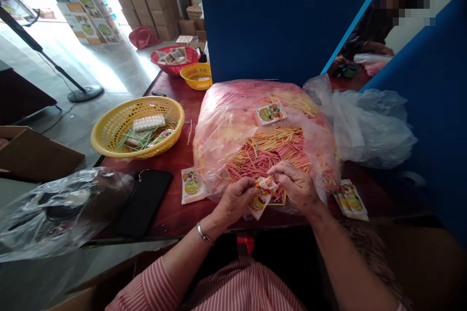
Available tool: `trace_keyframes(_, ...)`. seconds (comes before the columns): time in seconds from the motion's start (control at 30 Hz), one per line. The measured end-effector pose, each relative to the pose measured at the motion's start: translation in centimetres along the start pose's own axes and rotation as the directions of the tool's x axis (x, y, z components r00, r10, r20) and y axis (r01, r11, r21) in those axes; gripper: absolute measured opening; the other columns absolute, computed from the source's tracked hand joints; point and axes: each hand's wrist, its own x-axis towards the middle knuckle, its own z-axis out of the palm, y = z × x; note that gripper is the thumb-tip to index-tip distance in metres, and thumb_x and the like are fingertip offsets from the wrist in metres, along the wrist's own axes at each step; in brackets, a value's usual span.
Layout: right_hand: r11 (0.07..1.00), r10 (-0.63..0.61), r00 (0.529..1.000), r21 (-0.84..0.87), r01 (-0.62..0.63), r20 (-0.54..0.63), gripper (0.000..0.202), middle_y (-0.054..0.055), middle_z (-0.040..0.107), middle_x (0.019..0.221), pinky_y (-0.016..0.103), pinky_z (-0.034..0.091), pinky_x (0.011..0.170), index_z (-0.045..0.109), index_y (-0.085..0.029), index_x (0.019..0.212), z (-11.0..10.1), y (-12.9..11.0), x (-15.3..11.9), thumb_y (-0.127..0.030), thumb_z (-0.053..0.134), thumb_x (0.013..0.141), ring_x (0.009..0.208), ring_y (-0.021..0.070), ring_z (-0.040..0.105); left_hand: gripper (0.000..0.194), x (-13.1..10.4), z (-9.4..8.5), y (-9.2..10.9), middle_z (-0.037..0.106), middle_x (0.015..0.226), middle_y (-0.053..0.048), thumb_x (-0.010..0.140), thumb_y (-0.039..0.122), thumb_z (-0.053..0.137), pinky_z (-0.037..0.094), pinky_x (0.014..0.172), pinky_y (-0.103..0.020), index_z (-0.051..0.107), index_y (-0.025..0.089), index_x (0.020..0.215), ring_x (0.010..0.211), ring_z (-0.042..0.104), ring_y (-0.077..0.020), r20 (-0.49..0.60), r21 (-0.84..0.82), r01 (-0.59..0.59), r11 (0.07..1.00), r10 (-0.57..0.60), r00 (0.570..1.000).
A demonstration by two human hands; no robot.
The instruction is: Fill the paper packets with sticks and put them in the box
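Between my hands is a small printed packet [260,204], white and yellow with an orange top. My left hand [235,199] pinches its left side. The fingers of my right hand [295,182] are closed at its upper right edge; whether they also hold a stick is too small to tell. Just beyond lies a big clear plastic bag [222,121], torn open and full of thin pink and yellow sticks [259,158]. A stack of printed packets [270,113] rests on top of the bag. Another packet [192,185] lies left of it, and several more packets [350,199] lie to the right.
A yellow basket [100,138] with green sticks and packs stands at left, near a black pouch [148,204] and a plastic bag [83,204]. Farther back are red [195,53] and yellow baskets [189,72]. A blue partition [266,19] rises behind; a person [379,24] is beyond it.
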Motion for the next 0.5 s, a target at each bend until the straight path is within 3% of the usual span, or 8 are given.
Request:
trace_keyframes(0.23,0.996,-0.026,0.997,-0.078,0.031,0.068,0.022,0.001,0.057,0.073,0.032,0.043,0.074,0.065,-0.024,0.080,0.1,-0.7,0.3,-0.022,0.044,0.085,0.075,0.0165,0.052,0.026,-0.5,0.2,0.9,0.064,0.078,-0.002,0.073,0.037,0.067,0.047,0.064,-0.024,0.061,0.015,0.086,0.067,0.058,-0.0121,-0.012,-0.101,0.001,0.995,-0.002,1.000)
trace_keyframes(0.3,0.990,-0.068,0.992,-0.118,0.081,0.110,0.021,0.002,0.060,0.081,0.035,0.043,0.081,0.067,-0.025,0.084,0.5,-0.8,0.1,-0.024,0.046,0.087,0.084,0.0185,0.053,0.026,-0.5,0.3,1.2,0.064,0.078,-0.002,0.072,0.036,0.069,0.047,0.065,-0.024,0.061,0.015,0.085,0.067,0.059,-0.0121,-0.021,-0.132,-0.006,0.991,0.004,1.000)
trace_keyframes(0.37,0.980,-0.105,0.988,-0.155,0.122,0.111,0.022,0.004,0.061,0.103,0.041,0.039,0.093,0.065,-0.027,0.102,1.0,-0.9,-0.2,-0.028,0.050,0.087,0.102,0.0221,0.051,0.025,-0.5,0.4,1.6,0.065,0.076,-0.001,0.071,0.034,0.070,0.047,0.064,-0.024,0.061,0.015,0.085,0.067,0.059,-0.0116,-0.031,-0.169,-0.016,0.986,0.011,0.999)
trace_keyframes(0.43,0.987,-0.088,0.996,-0.135,0.088,0.007,0.038,0.007,0.053,0.124,0.043,0.035,0.100,0.052,-0.027,0.125,1.8,-0.9,-0.7,-0.031,0.050,0.087,0.116,0.0239,0.045,0.023,-0.4,0.6,2.1,0.065,0.075,0.000,0.071,0.031,0.071,0.047,0.062,-0.022,0.060,0.015,0.084,0.065,0.059,-0.0107,-0.073,-0.202,-0.036,0.979,0.022,0.997)
trace_keyframes(0.5,0.999,0.003,0.988,-0.044,-0.010,-0.156,0.048,0.008,0.050,0.127,0.041,0.039,0.098,0.039,-0.026,0.134,2.7,-0.9,-1.4,-0.033,0.050,0.088,0.115,0.0227,0.047,0.020,-0.3,0.9,2.4,0.065,0.074,0.001,0.070,0.027,0.071,0.048,0.062,-0.021,0.059,0.015,0.081,0.065,0.059,-0.0098,-0.137,-0.227,-0.073,0.971,0.043,0.990)
